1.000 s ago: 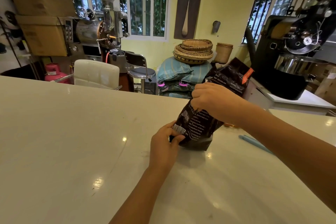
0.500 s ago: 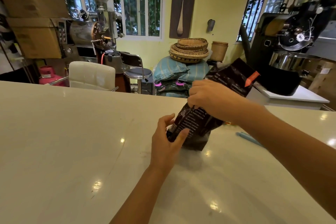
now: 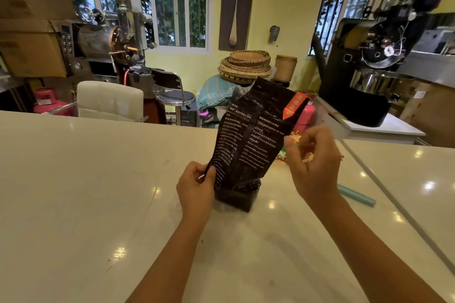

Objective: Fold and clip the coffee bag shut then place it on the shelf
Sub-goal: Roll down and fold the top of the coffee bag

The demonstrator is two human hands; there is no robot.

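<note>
A tall dark coffee bag (image 3: 251,135) with white print and an orange tag stands upright on the white counter (image 3: 98,192), its top unfolded and leaning slightly right. My left hand (image 3: 197,187) pinches the bag's lower left edge. My right hand (image 3: 312,162) hovers just to the right of the bag with its fingers spread, holding nothing. A light blue clip stick (image 3: 357,195) lies on the counter to the right of my right hand.
Some colourful wrappers (image 3: 293,140) lie on the counter behind my right hand. Beyond the counter stand a white chair (image 3: 110,101), a stool (image 3: 176,97), two coffee roasters (image 3: 369,69), stacked baskets (image 3: 246,64) and cardboard boxes (image 3: 32,19).
My right hand has let go of the bag's upper part and drawn off to the right. The bag's top, bent over before, has sprung up straight. My left hand keeps its hold low down.
</note>
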